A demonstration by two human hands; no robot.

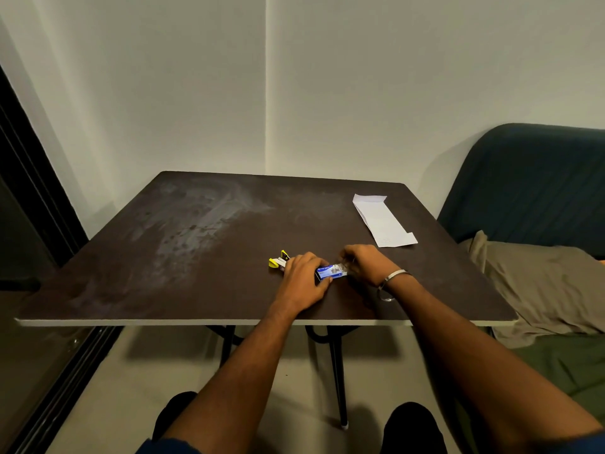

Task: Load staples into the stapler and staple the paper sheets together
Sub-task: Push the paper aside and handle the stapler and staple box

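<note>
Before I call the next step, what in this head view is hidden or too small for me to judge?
- Stapler: only its yellow end shows; the left hand covers the rest, so open or loaded cannot be told.
- Staple box: print too small; contents unseen, the right hand masks its open end.
- Right fingertips: curled at the box, so any staples pinched are not visible.
- Paper sheets: sheet count unreadable from above.

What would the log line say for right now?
left hand: holds staple box | right hand: at box's open end | stapler: on table | paper: untouched
</note>
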